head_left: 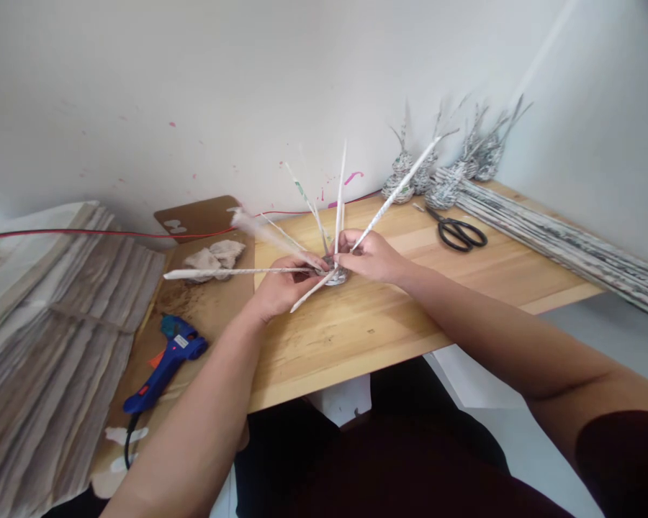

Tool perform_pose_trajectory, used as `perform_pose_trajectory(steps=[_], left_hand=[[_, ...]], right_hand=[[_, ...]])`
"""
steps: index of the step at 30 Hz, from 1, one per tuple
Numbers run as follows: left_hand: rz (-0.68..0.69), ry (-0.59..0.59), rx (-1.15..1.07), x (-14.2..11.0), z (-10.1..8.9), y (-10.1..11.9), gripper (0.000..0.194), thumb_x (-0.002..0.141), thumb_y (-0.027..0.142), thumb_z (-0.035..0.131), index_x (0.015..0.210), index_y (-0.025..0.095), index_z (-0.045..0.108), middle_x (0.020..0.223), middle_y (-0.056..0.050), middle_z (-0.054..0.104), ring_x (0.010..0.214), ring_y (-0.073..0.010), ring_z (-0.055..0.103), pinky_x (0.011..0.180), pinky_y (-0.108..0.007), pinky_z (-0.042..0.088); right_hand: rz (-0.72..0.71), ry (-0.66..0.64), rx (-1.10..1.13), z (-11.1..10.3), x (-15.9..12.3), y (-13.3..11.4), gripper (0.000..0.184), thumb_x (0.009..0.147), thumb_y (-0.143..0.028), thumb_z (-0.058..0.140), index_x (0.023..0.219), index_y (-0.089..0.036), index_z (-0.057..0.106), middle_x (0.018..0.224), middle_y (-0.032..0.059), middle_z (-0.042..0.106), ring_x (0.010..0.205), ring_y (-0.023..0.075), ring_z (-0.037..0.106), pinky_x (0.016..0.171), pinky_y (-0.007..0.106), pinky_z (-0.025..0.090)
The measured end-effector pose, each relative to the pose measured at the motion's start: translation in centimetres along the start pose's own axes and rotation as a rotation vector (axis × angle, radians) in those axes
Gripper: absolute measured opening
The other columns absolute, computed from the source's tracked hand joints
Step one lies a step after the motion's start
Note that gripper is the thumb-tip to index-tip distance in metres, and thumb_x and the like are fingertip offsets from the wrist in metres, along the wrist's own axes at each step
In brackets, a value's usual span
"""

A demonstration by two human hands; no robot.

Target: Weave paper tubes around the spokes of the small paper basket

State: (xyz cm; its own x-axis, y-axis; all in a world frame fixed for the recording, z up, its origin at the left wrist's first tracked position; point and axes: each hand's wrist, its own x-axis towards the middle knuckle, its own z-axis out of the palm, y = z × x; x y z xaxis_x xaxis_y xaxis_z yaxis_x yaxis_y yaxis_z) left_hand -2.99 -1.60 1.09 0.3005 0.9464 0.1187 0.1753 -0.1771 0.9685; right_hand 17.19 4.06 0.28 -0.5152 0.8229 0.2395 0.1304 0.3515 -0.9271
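Head cam: little paper weave (336, 275) on counter (313, 363), about middle of view, sticks (340, 194) fanning out from it. Left hand (282, 291) clamped on weave at its 9 o'clock, right hand (371, 257) clamped on it too, around 2. Clocking from weave: rag (221, 257) at 9, glue gun (163, 368) about 8, scissors (443, 221) between 2 and 3, clump of woven pieces (446, 188) between 1 and 2, bundle of tubes (548, 241) out near 3. Stick at 10 kinda blurry, can't make out much.
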Motion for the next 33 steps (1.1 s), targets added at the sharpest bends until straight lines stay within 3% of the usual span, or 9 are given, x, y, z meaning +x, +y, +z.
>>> perform_pose_trajectory(steps=[3, 11, 16, 26, 28, 33], left_hand=[[-0.021, 0.015, -0.030, -0.1, 0.3, 0.0, 0.041, 0.061, 0.037, 0.088, 0.087, 0.017, 0.063, 0.084, -0.002, 0.068, 0.072, -0.0141, 0.063, 0.068, -0.027, 0.050], [0.036, 0.118, 0.126, 0.1, 0.2, -0.6, 0.031, 0.075, 0.043, 0.078, 0.081, 0.016, 0.066, 0.074, -0.002, 0.066, 0.068, -0.0134, 0.059, 0.063, -0.025, 0.045], [-0.012, 0.139, -0.036, 0.3, 0.3, -1.2, 0.032, 0.072, 0.042, 0.082, 0.083, 0.016, 0.066, 0.070, -0.001, 0.067, 0.064, -0.0134, 0.060, 0.062, -0.025, 0.048], [-0.115, 0.224, -0.374, 0.5, 0.5, -1.3, 0.031, 0.067, 0.037, 0.086, 0.080, 0.014, 0.070, 0.073, -0.001, 0.069, 0.064, -0.0115, 0.063, 0.067, -0.026, 0.054], [-0.106, 0.199, -0.391, 0.4, 0.4, -1.1, 0.031, 0.067, 0.035, 0.086, 0.081, 0.013, 0.071, 0.076, -0.003, 0.070, 0.068, -0.0119, 0.065, 0.070, -0.026, 0.056], [-0.095, 0.011, -0.421, 0.3, -0.5, -0.9, 0.039, 0.067, 0.027, 0.088, 0.099, 0.014, 0.069, 0.095, -0.007, 0.074, 0.088, -0.0161, 0.071, 0.085, -0.029, 0.059]], right_hand=[[-0.026, -0.001, 0.009, -0.1, 0.1, 0.1, 0.014, 0.076, -0.027, 0.070, 0.082, -0.016, 0.063, 0.072, -0.0007, 0.063, 0.065, 0.0120, 0.057, 0.062, 0.026, 0.045], [0.019, -0.050, 0.128, -0.3, 0.1, -0.2, 0.021, 0.073, -0.028, 0.074, 0.085, -0.016, 0.062, 0.077, 0.0022, 0.067, 0.070, 0.0141, 0.061, 0.065, 0.027, 0.049], [-0.025, -0.089, 0.133, -0.2, 0.0, 0.0, 0.023, 0.074, -0.030, 0.076, 0.083, -0.017, 0.059, 0.072, 0.0006, 0.064, 0.064, 0.0127, 0.058, 0.060, 0.026, 0.047], [-0.080, 0.149, 0.138, 0.7, 0.1, 0.1, 0.023, 0.074, -0.028, 0.073, 0.089, -0.017, 0.059, 0.078, 0.0005, 0.063, 0.069, 0.0129, 0.059, 0.064, 0.027, 0.047], [-0.069, 0.156, 0.141, 0.5, 0.3, 0.3, 0.025, 0.074, -0.029, 0.073, 0.093, -0.017, 0.062, 0.081, 0.0020, 0.066, 0.072, 0.0142, 0.061, 0.067, 0.028, 0.049], [-0.017, 0.102, 0.112, -0.1, 0.4, 0.6, 0.028, 0.075, -0.033, 0.072, 0.097, -0.016, 0.072, 0.087, 0.0058, 0.074, 0.075, 0.0170, 0.066, 0.070, 0.031, 0.053]])
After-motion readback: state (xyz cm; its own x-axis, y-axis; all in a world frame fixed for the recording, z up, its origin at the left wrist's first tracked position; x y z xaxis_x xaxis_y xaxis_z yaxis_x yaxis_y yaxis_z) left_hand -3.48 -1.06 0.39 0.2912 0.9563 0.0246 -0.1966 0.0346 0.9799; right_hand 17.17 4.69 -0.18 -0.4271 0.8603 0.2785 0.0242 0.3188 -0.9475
